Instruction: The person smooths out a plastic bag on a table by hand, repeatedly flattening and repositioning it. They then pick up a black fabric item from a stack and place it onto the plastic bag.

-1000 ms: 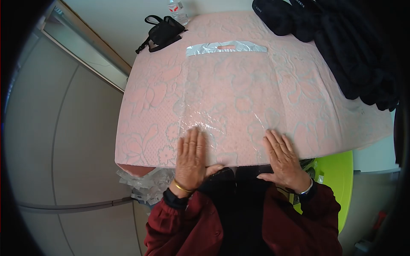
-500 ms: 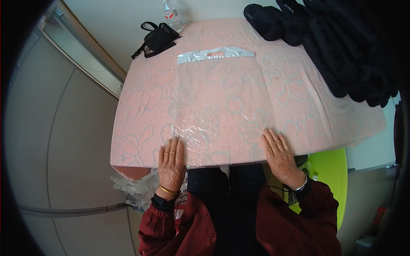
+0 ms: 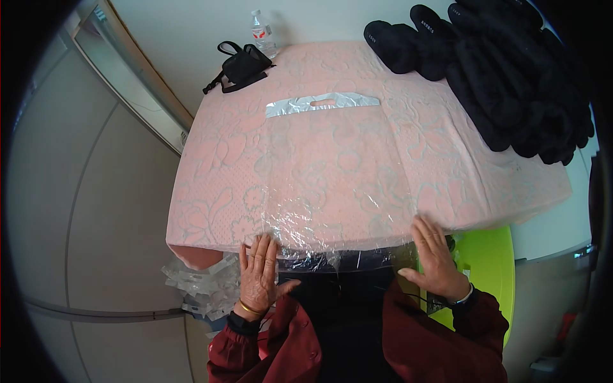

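Observation:
A clear plastic bag (image 3: 338, 166) lies flat on a table with a pink patterned cloth (image 3: 217, 153). Its silver top strip (image 3: 348, 100) has a cut-out handle and points away from me. The bag's near end hangs over the front edge of the table. At its near left corner is my left hand (image 3: 260, 274), fingers stretched out and thumb spread, fingertips by the table edge. My right hand (image 3: 437, 258) is at the near right corner, fingers out and thumb apart. Neither hand grips anything.
Several black plush items (image 3: 504, 83) are heaped at the back right. A black strapped pouch (image 3: 246, 66) and a water bottle (image 3: 260, 32) stand at the back left. Below the edge are crumpled clear bags (image 3: 207, 284) on the left and a bright green surface (image 3: 491, 262) on the right.
The bag has slid toward me, so its near end now overhangs the edge. Both hands have drawn back toward my body, with the thumbs now spread.

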Tool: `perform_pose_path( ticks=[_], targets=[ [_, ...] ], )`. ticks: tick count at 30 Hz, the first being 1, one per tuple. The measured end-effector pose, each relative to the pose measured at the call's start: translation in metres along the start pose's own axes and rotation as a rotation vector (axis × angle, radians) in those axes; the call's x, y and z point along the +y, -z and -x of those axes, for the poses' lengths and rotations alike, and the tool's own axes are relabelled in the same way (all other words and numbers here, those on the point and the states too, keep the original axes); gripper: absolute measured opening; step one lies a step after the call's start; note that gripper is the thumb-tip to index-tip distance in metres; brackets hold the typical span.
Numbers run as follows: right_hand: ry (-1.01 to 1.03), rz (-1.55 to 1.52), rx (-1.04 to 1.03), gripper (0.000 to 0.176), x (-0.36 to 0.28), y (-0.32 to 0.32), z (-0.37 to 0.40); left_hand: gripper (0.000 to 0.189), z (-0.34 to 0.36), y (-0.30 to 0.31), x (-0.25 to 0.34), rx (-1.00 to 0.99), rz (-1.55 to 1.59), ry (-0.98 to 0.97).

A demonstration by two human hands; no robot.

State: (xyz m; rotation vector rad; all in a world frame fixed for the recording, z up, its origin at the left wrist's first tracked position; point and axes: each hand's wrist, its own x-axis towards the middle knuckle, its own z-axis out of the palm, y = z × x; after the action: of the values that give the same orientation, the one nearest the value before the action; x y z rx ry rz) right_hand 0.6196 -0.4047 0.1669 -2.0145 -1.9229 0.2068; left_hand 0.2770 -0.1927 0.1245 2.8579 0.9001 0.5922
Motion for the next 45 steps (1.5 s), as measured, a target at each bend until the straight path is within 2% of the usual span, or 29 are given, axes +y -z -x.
perform_pose_path(
  ticks=[3, 4, 7, 10, 12, 13, 16, 20, 25, 33, 38, 42, 45],
  targets=[
    [0.013, -0.025, 0.113, 0.094, -0.001, 0.010, -0.009, 0.095, -0.007, 0.022, 0.016, -0.048, 0.020, 0.001],
    [0.017, -0.035, 0.166, 0.095, -0.001, 0.012, -0.013, 0.095, -0.012, 0.020, 0.020, -0.056, 0.019, 0.003],
    [0.083, -0.031, 0.137, 0.097, -0.012, -0.006, -0.041, 0.097, -0.041, 0.004, 0.045, 0.035, 0.059, -0.145],
    [0.176, -0.004, 0.144, 0.098, -0.019, -0.036, -0.066, 0.097, -0.079, -0.018, 0.088, -0.011, 0.104, -0.202],
    [0.282, 0.060, 0.172, 0.100, -0.018, -0.050, -0.077, 0.099, -0.095, -0.035, 0.104, -0.065, 0.229, -0.317],
    [0.283, 0.055, 0.167, 0.100, -0.017, -0.050, -0.079, 0.099, -0.097, -0.039, 0.100, -0.070, 0.230, -0.312],
    [0.091, 0.148, 0.140, 0.104, -0.012, -0.043, -0.077, 0.101, -0.101, -0.050, 0.086, -0.066, 0.026, -0.248],
    [-0.009, 0.119, 0.088, 0.108, 0.006, -0.029, -0.067, 0.103, -0.087, -0.028, 0.035, -0.095, 0.002, -0.147],
    [-0.026, 0.149, 0.087, 0.108, 0.011, -0.023, -0.073, 0.104, -0.081, -0.016, -0.005, -0.045, -0.076, -0.050],
    [-0.017, 0.161, 0.077, 0.112, 0.011, -0.023, -0.063, 0.100, -0.065, -0.017, -0.007, -0.013, -0.137, -0.036],
    [-0.028, 0.190, 0.055, 0.105, -0.002, -0.024, -0.026, 0.091, -0.021, -0.043, -0.014, 0.056, -0.272, -0.023],
    [0.000, 0.180, 0.036, 0.097, -0.009, -0.023, -0.009, 0.083, -0.007, -0.043, -0.017, 0.105, -0.207, -0.041],
    [0.021, 0.132, 0.035, 0.093, -0.006, -0.017, -0.006, 0.081, -0.014, -0.018, -0.009, 0.074, -0.084, -0.055]
  ],
)
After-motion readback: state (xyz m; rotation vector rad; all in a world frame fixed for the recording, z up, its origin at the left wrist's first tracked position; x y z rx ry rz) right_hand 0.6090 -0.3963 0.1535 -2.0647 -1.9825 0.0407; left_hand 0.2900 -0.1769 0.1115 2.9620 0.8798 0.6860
